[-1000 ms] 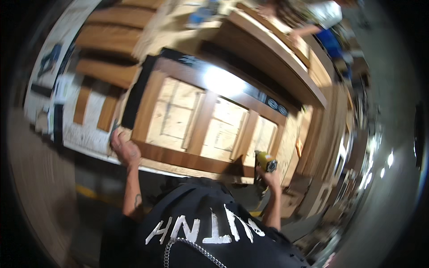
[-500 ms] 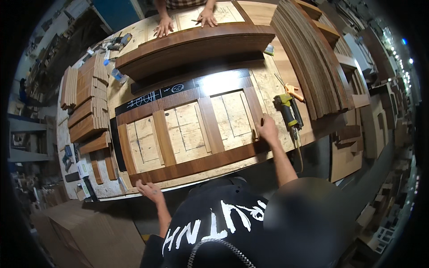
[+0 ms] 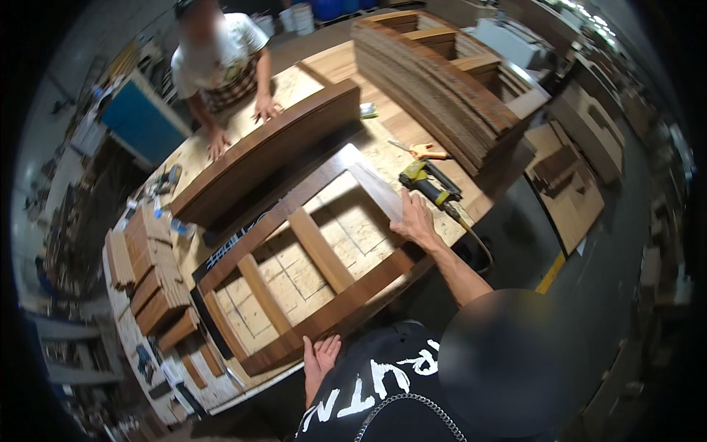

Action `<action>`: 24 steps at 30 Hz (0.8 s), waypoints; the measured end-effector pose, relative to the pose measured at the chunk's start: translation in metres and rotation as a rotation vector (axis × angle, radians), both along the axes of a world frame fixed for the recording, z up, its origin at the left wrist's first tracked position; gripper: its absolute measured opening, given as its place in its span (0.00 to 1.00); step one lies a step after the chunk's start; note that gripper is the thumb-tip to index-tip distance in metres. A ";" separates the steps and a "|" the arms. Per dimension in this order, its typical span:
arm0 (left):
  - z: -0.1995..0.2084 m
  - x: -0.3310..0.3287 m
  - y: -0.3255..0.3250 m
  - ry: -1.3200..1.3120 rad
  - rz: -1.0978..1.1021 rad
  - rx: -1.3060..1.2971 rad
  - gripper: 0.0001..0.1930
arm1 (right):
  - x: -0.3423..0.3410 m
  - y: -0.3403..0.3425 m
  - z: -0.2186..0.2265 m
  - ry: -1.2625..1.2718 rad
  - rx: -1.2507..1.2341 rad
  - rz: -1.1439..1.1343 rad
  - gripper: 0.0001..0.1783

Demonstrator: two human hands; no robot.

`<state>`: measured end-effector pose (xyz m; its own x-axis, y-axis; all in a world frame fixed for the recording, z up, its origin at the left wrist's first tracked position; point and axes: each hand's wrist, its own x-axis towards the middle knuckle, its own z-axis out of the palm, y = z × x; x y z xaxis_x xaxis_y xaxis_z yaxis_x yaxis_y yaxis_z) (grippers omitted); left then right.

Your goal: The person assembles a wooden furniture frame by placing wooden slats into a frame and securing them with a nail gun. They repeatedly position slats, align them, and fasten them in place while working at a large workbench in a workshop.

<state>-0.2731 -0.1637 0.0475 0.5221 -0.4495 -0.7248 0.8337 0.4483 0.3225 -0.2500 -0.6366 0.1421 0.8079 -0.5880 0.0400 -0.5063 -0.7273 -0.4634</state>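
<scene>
A brown wooden frame point(image 3: 335, 313) with cross slats point(image 3: 321, 249) lies over a pale, pencil-marked board point(image 3: 350, 214); its right end looks raised. My right hand point(image 3: 414, 221) grips the frame at its near right corner. Beside the front rail, my left hand point(image 3: 321, 356) is open, palm turned up and fingers stretched; whether it touches the rail I cannot tell. A yellow-green and black nail gun point(image 3: 428, 184) with a hose lies just beyond my right hand. Along the frame's far side runs a long stack of brown panels point(image 3: 272, 147).
A person point(image 3: 221, 66) across the table rests both hands by the panel stack. Tall stacked frames point(image 3: 442, 96) stand at the far right, with an orange-handled tool point(image 3: 428, 151) near them. Wood pieces point(image 3: 151, 265) are piled at left near a water bottle point(image 3: 179, 226).
The view has turned. The frame's right end appears lifted from the board. My left hand has left the near left corner and moved right along the front edge, turning palm up.
</scene>
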 end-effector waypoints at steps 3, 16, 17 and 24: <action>-0.002 -0.002 -0.019 -0.111 0.282 -0.218 0.33 | -0.026 0.013 0.076 -0.048 -0.160 0.068 0.53; 0.065 -0.068 -0.040 -0.409 0.221 -0.298 0.27 | -0.186 0.018 0.182 -0.123 -0.374 -0.008 0.45; 0.070 -0.078 -0.051 -0.408 0.194 -0.332 0.27 | -0.209 0.011 0.186 -0.136 -0.374 -0.032 0.45; 0.111 -0.116 -0.156 -0.648 0.078 -0.374 0.32 | -0.355 -0.053 0.217 -0.405 -0.319 -0.289 0.42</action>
<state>-0.3888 -0.3200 0.1585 0.8328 -0.5494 -0.0673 0.4897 0.6746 0.5524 -0.6049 -0.6894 0.3596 0.5000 -0.6901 0.5233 -0.5331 -0.7214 -0.4420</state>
